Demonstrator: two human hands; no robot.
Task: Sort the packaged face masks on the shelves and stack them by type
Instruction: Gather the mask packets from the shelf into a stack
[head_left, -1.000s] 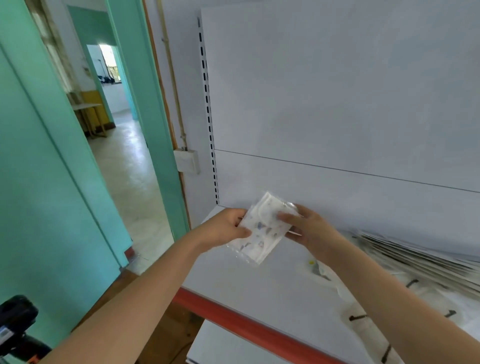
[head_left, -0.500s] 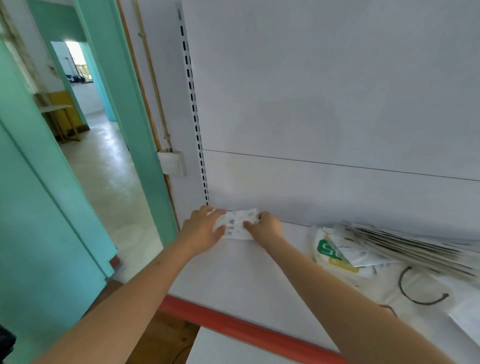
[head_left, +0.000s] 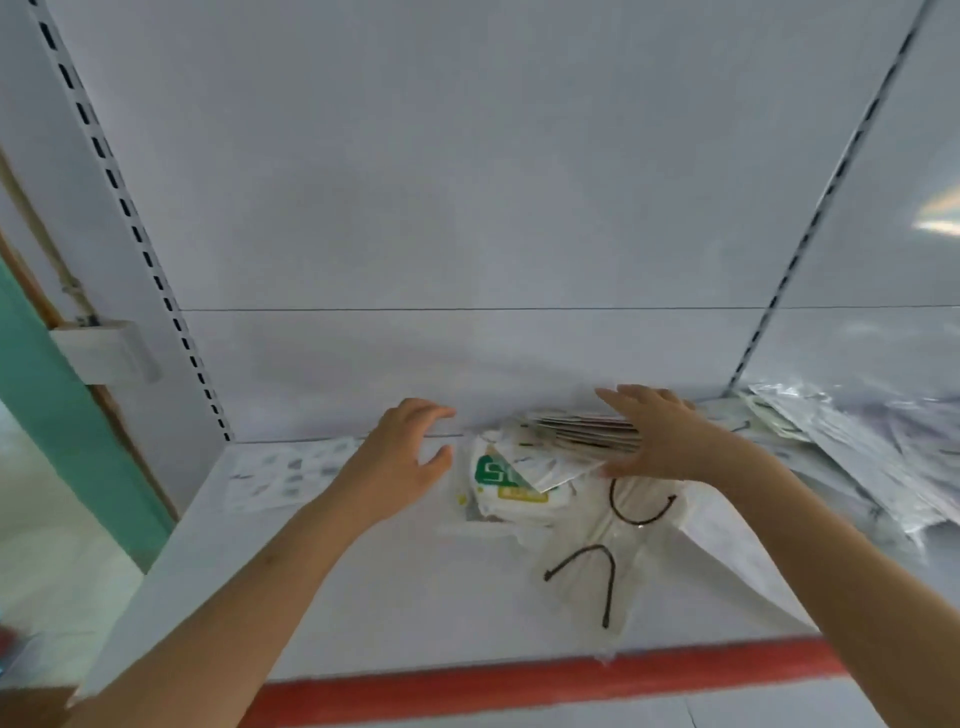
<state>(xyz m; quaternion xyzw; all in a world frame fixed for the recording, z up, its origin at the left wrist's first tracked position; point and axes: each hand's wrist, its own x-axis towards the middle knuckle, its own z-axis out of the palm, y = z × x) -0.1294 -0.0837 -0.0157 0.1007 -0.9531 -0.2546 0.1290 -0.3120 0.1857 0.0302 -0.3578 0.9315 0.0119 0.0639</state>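
Note:
A patterned mask packet (head_left: 291, 473) lies flat at the back left corner of the white shelf (head_left: 363, 597). My left hand (head_left: 402, 457) hovers empty to its right, fingers loosely spread. My right hand (head_left: 660, 436) reaches over a slanted stack of white mask packets (head_left: 576, 439), fingers straight, touching or just above it. Under that stack sits a packet with a green and yellow label (head_left: 506, 480). Clear packets of white masks with black ear loops (head_left: 613, 551) lie in front.
A heap of shiny clear packets (head_left: 857, 457) spreads along the shelf's right side. The shelf has a red front edge (head_left: 519, 680) and a white back panel with slotted uprights (head_left: 140, 244). A teal door frame (head_left: 47, 395) stands at the left.
Both hands have let go of the patterned packet, which now lies in the back left corner. They have moved right toward the mixed pile, and my view has swung right.

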